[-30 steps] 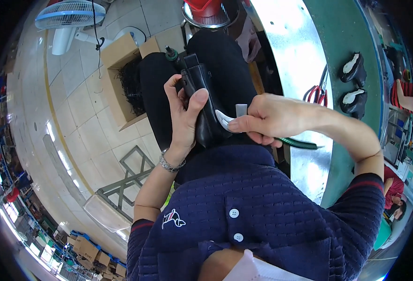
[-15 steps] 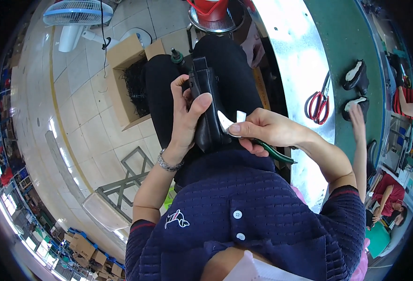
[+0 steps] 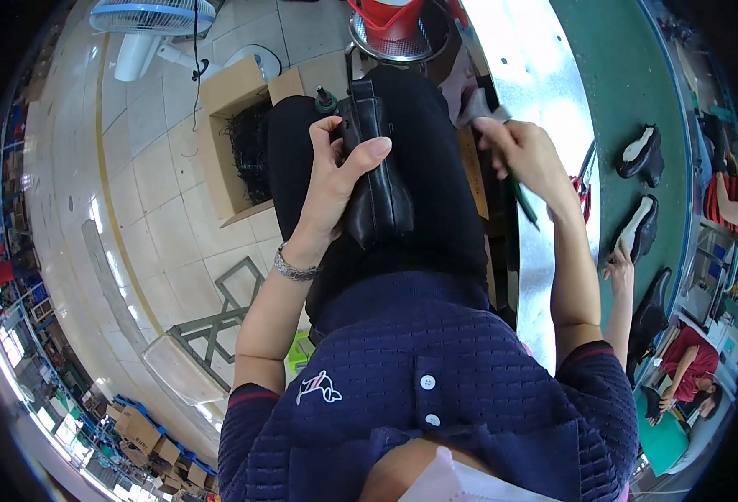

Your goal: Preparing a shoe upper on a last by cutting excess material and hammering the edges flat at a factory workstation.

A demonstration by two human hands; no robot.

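Far left: white fan with blue rim (image 3: 153, 17) on the tiled floor, then an open cardboard box (image 3: 217, 155) with tangled black strands inside. Left hand (image 3: 338, 177) grips a black shoe (image 3: 379, 201), thumb over the top, fingers on its left side. Shoe sits over the lap, between the box and the worktop (image 3: 551, 79). Right hand (image 3: 526, 161), over the worktop's left edge, is closed on a green-handled tool (image 3: 523, 203), apart from the shoe. Pale grey piece (image 3: 478, 107) at its fingertips is motion-blurred; can't say if it's part of the tool. Red-handled scissors (image 3: 585, 199) on the worktop, partly behind the right forearm. Right: green surface (image 3: 615, 92) with more black shoes (image 3: 653, 159); a co-worker's hand (image 3: 620, 269) touches one.
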